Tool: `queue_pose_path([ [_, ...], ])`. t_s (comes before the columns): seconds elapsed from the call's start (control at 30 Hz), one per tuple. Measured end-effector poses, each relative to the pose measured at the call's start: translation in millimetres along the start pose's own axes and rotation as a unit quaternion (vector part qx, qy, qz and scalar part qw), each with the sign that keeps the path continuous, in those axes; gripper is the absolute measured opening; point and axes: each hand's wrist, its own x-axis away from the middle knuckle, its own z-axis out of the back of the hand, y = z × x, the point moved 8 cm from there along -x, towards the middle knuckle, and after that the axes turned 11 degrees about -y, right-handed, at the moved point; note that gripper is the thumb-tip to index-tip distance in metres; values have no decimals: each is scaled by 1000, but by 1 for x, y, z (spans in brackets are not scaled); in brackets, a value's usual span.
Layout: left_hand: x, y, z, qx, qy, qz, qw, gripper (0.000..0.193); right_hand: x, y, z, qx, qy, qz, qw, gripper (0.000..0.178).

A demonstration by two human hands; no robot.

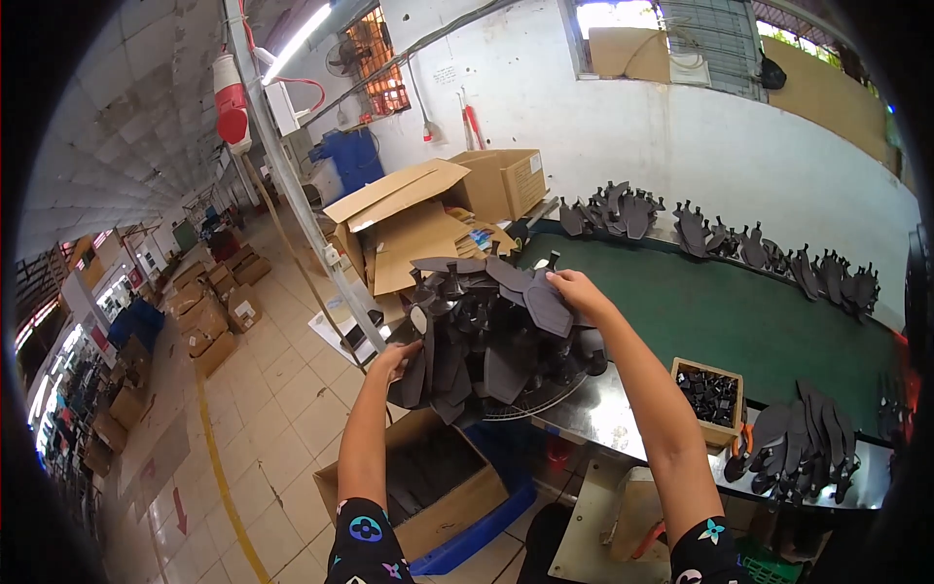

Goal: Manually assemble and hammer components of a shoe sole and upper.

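A big heap of dark grey, flat paddle-shaped parts with black stems [506, 365] is in front of me at the left end of the work table. My left hand [397, 358] is closed on parts at the heap's left edge, its fingertips partly hidden. On the upper right side, my right hand [576, 292] pinches a paddle-shaped part [548, 310] near its rim. Part of a round wire rim [530, 409] shows under the heap; what it belongs to is mostly hidden.
Similar parts [623, 212] stand in clusters along the green belt's [671, 282] far side. At right are a box of small black pieces [708, 394], an orange-handled tool [744, 440] and another pile [798, 443]. An open carton [467, 492] is below; a metal post [302, 185] rises left.
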Motion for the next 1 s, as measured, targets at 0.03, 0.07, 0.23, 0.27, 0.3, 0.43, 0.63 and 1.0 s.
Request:
queue_pose_path([
  [0.03,-1,-3,17,-2,17,1,1000,31,-2,-5,-5,4,-17,17,1000,53],
  [0.07,-1,-5,29,-5,30,3,1000,38,-4,-7,-7,8,-31,30,999,55],
  [0.23,-11,-15,0,63,32,33,997,78,0,18,6,-30,-30,4,999,57],
  [0.27,6,-13,30,64,64,19,996,83,-2,7,-5,-58,-47,17,997,58],
  [0.3,16,-5,42,46,89,8,995,87,-3,2,-8,-67,-56,23,996,57],
  [0.43,31,36,27,-47,195,-59,978,81,10,22,28,-67,16,-9,998,58],
  [0.63,124,47,54,-81,266,-169,946,70,141,-27,74,38,108,151,982,44],
  [1.0,311,-77,-351,34,94,-280,955,28,672,60,179,210,611,-141,751,21],
])
